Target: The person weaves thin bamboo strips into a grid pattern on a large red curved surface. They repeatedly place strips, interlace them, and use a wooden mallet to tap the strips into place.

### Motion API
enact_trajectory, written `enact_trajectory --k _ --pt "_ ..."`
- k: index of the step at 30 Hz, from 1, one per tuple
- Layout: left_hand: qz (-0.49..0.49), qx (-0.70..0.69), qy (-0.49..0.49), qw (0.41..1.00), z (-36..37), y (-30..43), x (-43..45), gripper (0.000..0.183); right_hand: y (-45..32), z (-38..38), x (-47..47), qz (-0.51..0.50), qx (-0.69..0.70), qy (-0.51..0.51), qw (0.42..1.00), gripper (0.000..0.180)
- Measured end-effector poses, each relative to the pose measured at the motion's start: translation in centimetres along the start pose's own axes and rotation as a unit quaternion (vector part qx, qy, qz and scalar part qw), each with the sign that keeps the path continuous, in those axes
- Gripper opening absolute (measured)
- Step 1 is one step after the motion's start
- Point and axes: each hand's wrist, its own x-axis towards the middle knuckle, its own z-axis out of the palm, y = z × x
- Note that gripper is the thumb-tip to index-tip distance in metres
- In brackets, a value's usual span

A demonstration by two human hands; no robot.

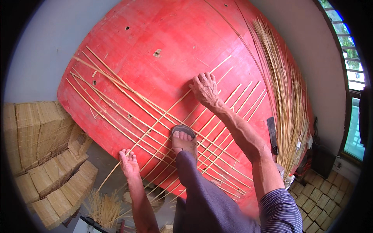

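Flat pale strips (215,147), which look like split bamboo, cross in an open lattice on a red board (163,26). One long strip (172,108) runs diagonally over the others. My left hand (130,165) pinches it at the board's lower left edge, and its tail hangs past the edge. Farther up, my right hand (205,88) is curled over the same strip, whose far end shows beyond the knuckles. My sandalled foot (184,139) stands on the crossing strips and hides part of the lattice.
A large bundle of thin strips (279,87) lies along the board's right side, with a dark flat blade-like tool (272,135) beside it. Woven blocks are stacked at left (38,131) and lower right (320,201). Short offcuts (105,208) lie below the board.
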Motion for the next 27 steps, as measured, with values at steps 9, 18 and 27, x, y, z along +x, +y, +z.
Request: enact_trajectory --k 9,18,27 --pt "-0.009 -0.006 0.006 1.0 -1.0 0.1 -0.5 0.039 0.2 0.3 -0.2 -0.002 0.011 -0.008 1.0 0.029" --pt "-0.085 0.076 0.034 0.993 -0.6 0.5 -1.7 0.03 0.1 0.6 0.0 -0.009 0.015 0.003 1.0 0.027" --pt "0.361 0.605 -0.078 0.705 6.3 3.6 -3.6 0.026 -3.6 -1.4 0.3 -0.063 0.133 -0.038 0.988 0.012"
